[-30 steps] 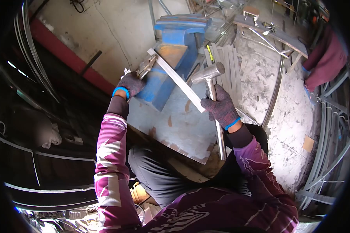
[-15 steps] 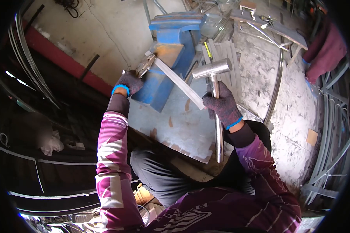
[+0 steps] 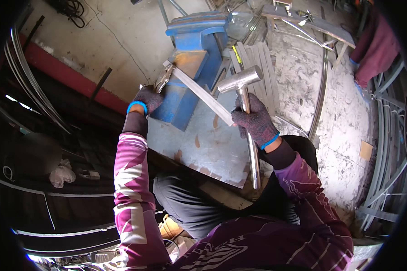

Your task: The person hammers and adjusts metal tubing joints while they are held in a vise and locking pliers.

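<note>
My gloved left hand [image 3: 148,99] is closed around a pair of locking pliers [image 3: 164,77], whose jaws grip the far end of a flat grey metal bar [image 3: 201,94]. The bar slants over a blue vise [image 3: 174,106] toward my right hand. In my gloved right hand [image 3: 256,119] is an all-metal hammer [image 3: 240,79], its head up and its shiny handle pointing down toward my lap. The bar's near end meets the fingers of that hand. Beneath lies a metal plate [image 3: 203,149] with rusty patches.
Several flat metal strips [image 3: 260,72] lie right of the vise, with a yellow-green marker-like stick [image 3: 237,56] beside them. A low bench [image 3: 321,29] stands at the back right, near a person in maroon clothes [image 3: 380,49]. Long metal rods [image 3: 386,149] line the right side.
The view has shifted slightly, moving the vise and bar a little left in it. The hammer head has tilted a bit and sits further left. Both hands keep their hold.
</note>
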`<move>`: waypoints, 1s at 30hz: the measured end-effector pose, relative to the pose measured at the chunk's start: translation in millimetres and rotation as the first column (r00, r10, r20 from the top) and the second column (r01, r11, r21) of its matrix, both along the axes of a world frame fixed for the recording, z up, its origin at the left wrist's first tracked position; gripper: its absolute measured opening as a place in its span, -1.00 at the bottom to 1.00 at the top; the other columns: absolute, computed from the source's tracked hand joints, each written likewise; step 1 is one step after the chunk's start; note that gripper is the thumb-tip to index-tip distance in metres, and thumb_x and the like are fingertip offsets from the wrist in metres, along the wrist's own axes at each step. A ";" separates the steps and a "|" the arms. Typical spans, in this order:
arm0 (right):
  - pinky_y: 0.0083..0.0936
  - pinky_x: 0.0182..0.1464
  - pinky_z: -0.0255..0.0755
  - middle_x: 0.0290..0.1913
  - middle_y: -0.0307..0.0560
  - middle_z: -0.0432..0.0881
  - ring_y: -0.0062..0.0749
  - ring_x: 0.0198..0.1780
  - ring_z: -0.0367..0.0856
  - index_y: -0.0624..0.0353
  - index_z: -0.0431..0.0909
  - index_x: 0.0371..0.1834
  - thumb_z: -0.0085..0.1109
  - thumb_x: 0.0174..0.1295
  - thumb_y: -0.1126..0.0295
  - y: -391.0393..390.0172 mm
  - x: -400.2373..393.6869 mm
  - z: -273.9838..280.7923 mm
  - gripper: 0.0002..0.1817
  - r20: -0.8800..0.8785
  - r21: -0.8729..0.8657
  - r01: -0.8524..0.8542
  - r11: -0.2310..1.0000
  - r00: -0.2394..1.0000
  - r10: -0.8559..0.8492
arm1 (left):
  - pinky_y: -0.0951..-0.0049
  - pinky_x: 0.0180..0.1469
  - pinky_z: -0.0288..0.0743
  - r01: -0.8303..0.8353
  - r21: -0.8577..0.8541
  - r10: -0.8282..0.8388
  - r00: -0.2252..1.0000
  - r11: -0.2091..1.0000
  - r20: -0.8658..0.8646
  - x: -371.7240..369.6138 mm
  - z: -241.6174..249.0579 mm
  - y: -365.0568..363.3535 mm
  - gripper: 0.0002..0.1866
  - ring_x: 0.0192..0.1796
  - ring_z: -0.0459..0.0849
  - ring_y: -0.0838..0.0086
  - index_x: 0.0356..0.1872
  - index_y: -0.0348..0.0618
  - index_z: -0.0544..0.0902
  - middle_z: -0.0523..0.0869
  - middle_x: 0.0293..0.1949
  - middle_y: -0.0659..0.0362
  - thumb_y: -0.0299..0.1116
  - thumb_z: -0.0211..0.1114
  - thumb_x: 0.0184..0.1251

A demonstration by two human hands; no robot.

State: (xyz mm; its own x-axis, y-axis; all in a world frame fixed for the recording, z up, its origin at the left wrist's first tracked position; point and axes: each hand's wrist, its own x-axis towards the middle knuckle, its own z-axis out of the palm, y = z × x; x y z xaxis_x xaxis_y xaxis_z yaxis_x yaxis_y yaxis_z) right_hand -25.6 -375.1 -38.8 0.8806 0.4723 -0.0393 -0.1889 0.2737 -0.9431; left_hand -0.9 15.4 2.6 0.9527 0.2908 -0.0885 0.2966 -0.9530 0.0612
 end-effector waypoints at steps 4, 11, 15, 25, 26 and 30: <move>-0.53 -0.54 0.45 -0.46 -0.11 0.58 -0.49 -0.52 0.60 0.14 0.39 -0.23 0.32 0.10 0.40 2.5 1.6 -6.8 -0.72 0.031 0.019 0.019 1.000 0.999 -0.020 | 0.03 0.11 0.56 0.078 0.062 -0.077 0.997 0.995 -0.026 2.2 -0.6 0.7 -0.55 0.06 0.65 -0.26 -0.11 -0.41 0.69 0.68 -0.10 -0.40 -0.23 0.20 0.07; -0.58 -0.52 0.42 -0.41 -0.20 0.58 -0.55 -0.53 0.58 0.11 0.47 -0.11 0.31 0.13 0.50 4.3 0.4 -10.4 -0.72 0.033 0.032 0.043 0.999 0.998 -0.044 | 0.04 0.14 0.56 0.004 -0.011 -0.004 1.000 1.000 0.022 -6.8 12.1 -19.3 -0.55 0.07 0.65 -0.25 -0.11 -0.43 0.69 0.68 -0.07 -0.40 -0.25 0.18 0.09; -0.58 -0.53 0.42 -0.44 -0.19 0.58 -0.55 -0.54 0.57 0.11 0.47 -0.12 0.31 0.13 0.50 0.7 0.0 -5.3 -0.72 0.011 0.040 0.010 0.999 1.000 -0.011 | 0.03 0.13 0.57 0.019 0.000 -0.019 0.999 1.000 0.043 -5.3 8.0 -14.6 -0.55 0.06 0.66 -0.24 -0.10 -0.43 0.70 0.69 -0.09 -0.39 -0.26 0.17 0.10; -0.53 -0.62 0.42 -0.48 -0.11 0.58 -0.51 -0.59 0.56 0.13 0.38 -0.20 0.32 0.13 0.43 2.8 -0.1 -6.9 -0.72 0.036 0.022 0.018 1.000 0.999 -0.019 | 0.01 0.10 0.56 0.042 -0.045 -0.037 0.995 0.998 0.095 -2.3 -0.9 -3.5 -0.53 0.04 0.65 -0.27 -0.10 -0.43 0.69 0.68 -0.11 -0.40 -0.23 0.19 0.07; -0.53 -0.62 0.42 -0.48 -0.11 0.58 -0.51 -0.60 0.56 0.13 0.39 -0.20 0.32 0.13 0.43 3.3 0.2 -8.1 -0.72 0.044 0.024 0.028 0.999 0.999 -0.029 | 0.00 0.11 0.56 0.041 -0.026 -0.040 0.997 0.999 0.069 -1.7 -0.5 -3.1 -0.53 0.04 0.65 -0.27 -0.10 -0.43 0.69 0.68 -0.11 -0.40 -0.23 0.19 0.07; -0.57 -0.55 0.40 -0.46 -0.19 0.57 -0.55 -0.56 0.55 0.13 0.48 -0.11 0.30 0.13 0.49 3.8 -0.6 -10.1 -0.73 0.029 0.043 0.042 0.998 0.999 -0.043 | 0.00 0.14 0.54 0.026 -0.040 -0.023 0.998 0.999 0.058 -4.3 2.9 -7.9 -0.53 0.05 0.64 -0.27 -0.08 -0.43 0.69 0.67 -0.09 -0.41 -0.23 0.18 0.08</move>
State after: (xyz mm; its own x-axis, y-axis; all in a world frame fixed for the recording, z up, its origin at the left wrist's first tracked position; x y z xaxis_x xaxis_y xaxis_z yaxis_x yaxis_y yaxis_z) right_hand -26.3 -371.2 -48.9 0.9002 0.4354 0.0062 -0.1485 0.3203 -0.9356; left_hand -5.2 7.5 5.5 0.9633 0.2647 -0.0448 0.2682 -0.9563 0.1168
